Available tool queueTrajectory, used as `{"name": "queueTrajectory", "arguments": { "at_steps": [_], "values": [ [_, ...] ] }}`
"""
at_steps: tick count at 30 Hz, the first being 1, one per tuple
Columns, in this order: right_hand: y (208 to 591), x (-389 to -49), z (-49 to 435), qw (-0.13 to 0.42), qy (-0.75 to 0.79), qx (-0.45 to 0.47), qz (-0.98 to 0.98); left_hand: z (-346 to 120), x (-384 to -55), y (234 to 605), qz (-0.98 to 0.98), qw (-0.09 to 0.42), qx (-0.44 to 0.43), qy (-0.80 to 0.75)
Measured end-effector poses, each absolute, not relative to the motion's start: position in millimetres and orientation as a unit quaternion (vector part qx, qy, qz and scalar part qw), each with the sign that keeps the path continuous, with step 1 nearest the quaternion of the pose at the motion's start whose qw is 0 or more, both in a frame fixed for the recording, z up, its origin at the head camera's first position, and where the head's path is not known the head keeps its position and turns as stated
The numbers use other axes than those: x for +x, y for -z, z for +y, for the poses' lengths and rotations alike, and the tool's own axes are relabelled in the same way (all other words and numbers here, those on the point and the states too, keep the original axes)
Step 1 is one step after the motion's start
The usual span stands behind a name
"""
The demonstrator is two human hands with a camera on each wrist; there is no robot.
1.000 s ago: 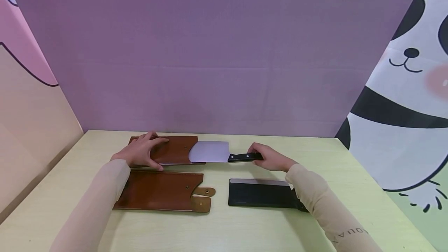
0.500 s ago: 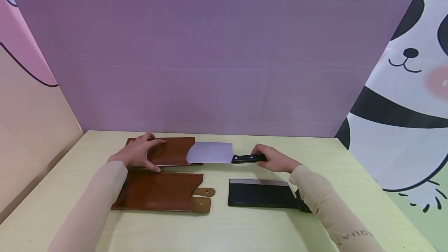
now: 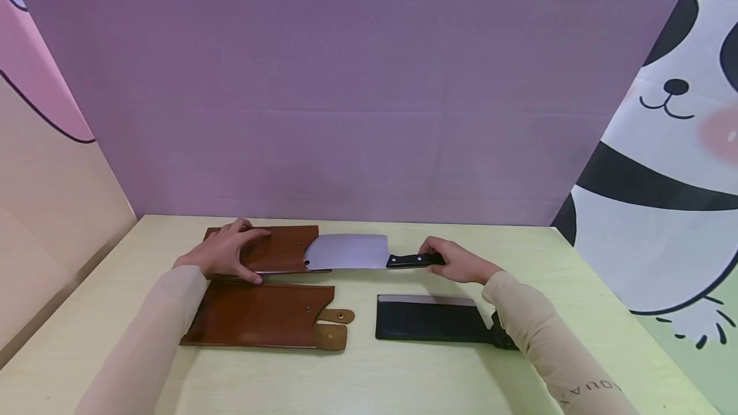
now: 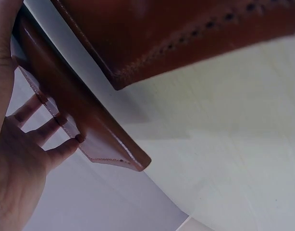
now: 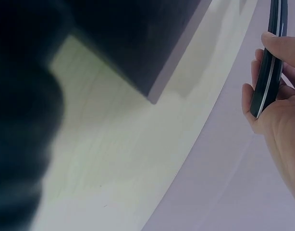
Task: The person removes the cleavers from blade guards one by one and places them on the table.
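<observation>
In the head view, my right hand (image 3: 458,260) grips the black riveted handle of a cleaver (image 3: 352,252). The handle (image 5: 266,86) lies between thumb and fingers in the right wrist view. Part of the wide silver blade shows; the front part is inside a brown leather sheath (image 3: 279,250). My left hand (image 3: 225,250) spans this sheath from above, its thumb at the near edge and its fingers at the far one. The left wrist view has the fingertips on the stitched edge of that sheath (image 4: 75,96).
A second brown leather sheath (image 3: 259,316) with snap straps lies in front of the first. To its right lies a black-bladed cleaver (image 3: 432,322) with a silver edge, its handle partly behind my right sleeve (image 3: 524,306). A purple backdrop (image 3: 369,95) rises behind the table (image 3: 369,380).
My right hand has moved right with the cleaver, and more of the blade shows outside the sheath. My left hand and the sheath have shifted slightly left.
</observation>
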State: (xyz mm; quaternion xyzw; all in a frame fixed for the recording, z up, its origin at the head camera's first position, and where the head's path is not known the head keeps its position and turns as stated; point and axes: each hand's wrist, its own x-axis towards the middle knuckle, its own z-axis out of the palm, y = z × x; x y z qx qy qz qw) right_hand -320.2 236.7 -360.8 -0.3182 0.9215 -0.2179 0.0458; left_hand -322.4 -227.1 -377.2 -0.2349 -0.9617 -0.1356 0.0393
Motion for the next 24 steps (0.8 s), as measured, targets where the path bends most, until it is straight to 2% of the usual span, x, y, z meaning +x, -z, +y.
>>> {"name": "queueTrajectory", "arguments": {
  "at_steps": [24],
  "values": [
    [358,-318,250,0.044,0.212,-0.320,0.922,-235,-324,381,-0.964,0.037,-0.228,0.134]
  ]
}}
